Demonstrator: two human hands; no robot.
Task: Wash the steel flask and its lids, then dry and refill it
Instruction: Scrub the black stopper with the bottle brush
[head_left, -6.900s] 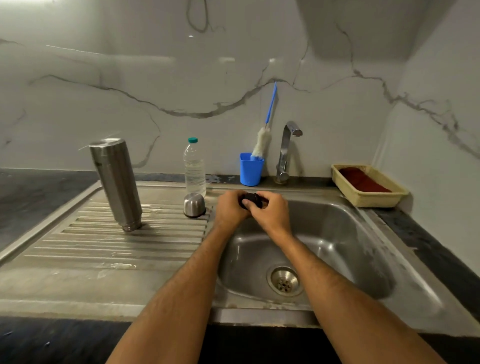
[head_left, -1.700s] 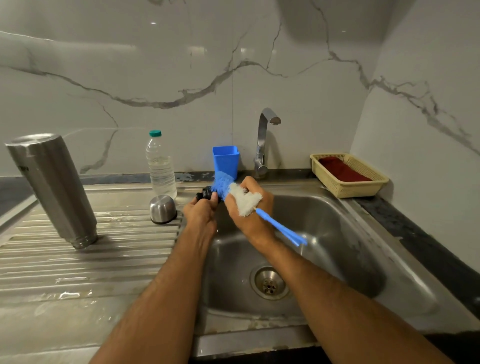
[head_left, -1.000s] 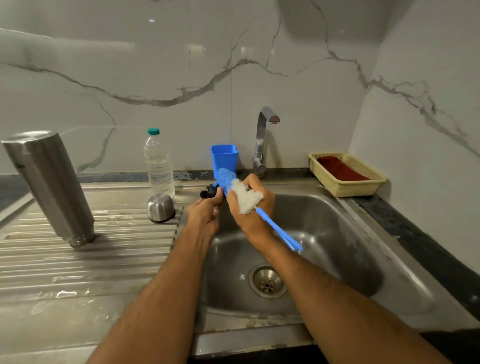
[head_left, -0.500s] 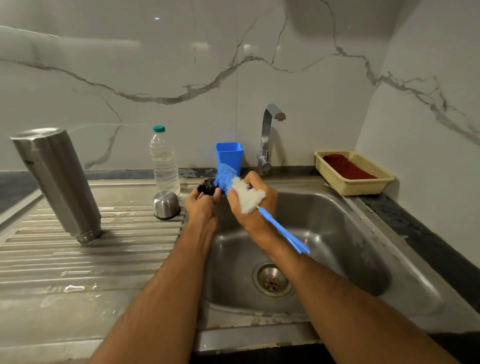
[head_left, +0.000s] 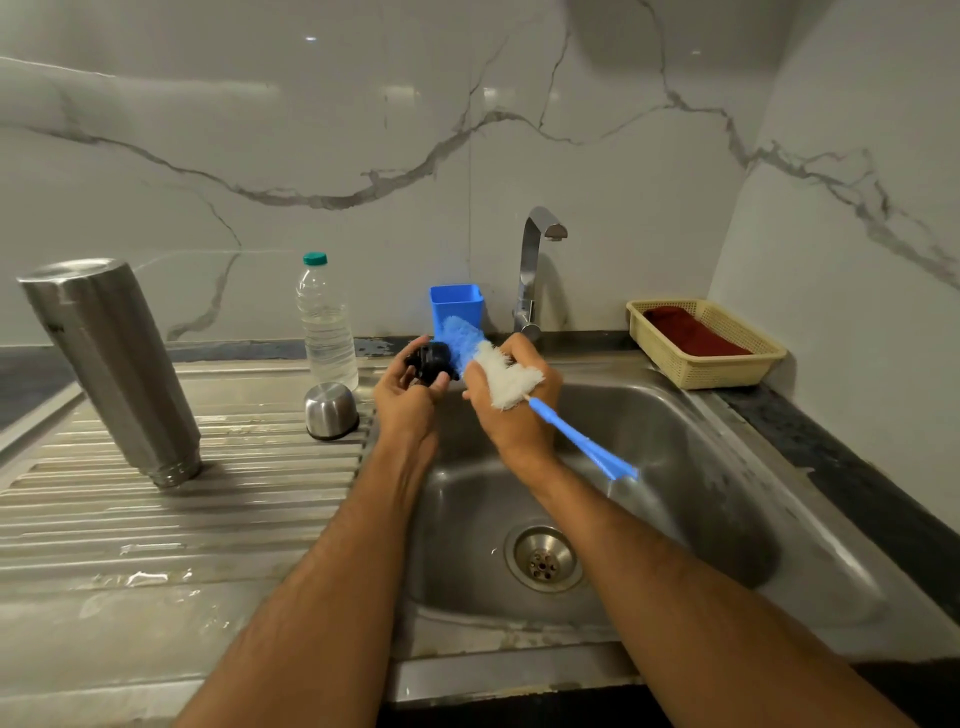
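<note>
Left hand (head_left: 410, 400) grips the black lid (head_left: 432, 359) over the sink (head_left: 727, 467), so drips fall in. Right hand (head_left: 511, 410) grasps the brush (head_left: 498, 371) by the bristles, for short scrubbing strokes. Flask (head_left: 111, 364) stands inverted on the surface w/ steel cap (head_left: 331, 410), prob. to drain.

**Lid scrubbing at the sink: head view**

The left hand (head_left: 408, 400) holds the black inner lid (head_left: 432, 361) over the back-left edge of the sink basin (head_left: 675, 467). The right hand (head_left: 511, 410) grips the bottle brush (head_left: 506, 376) around its white bristles; the blue bristle tip touches the lid and the blue handle points down-right over the basin. On the ribbed drainboard (head_left: 156, 519), the steel flask (head_left: 111, 364) stands inverted, mouth down. The steel cap (head_left: 331, 410) sits dome-up just in front of the water bottle (head_left: 326, 325). A blue cup (head_left: 457, 306) stands beside the tap (head_left: 532, 275). A yellow basket (head_left: 722, 364) holds a red cloth (head_left: 691, 332).
</note>
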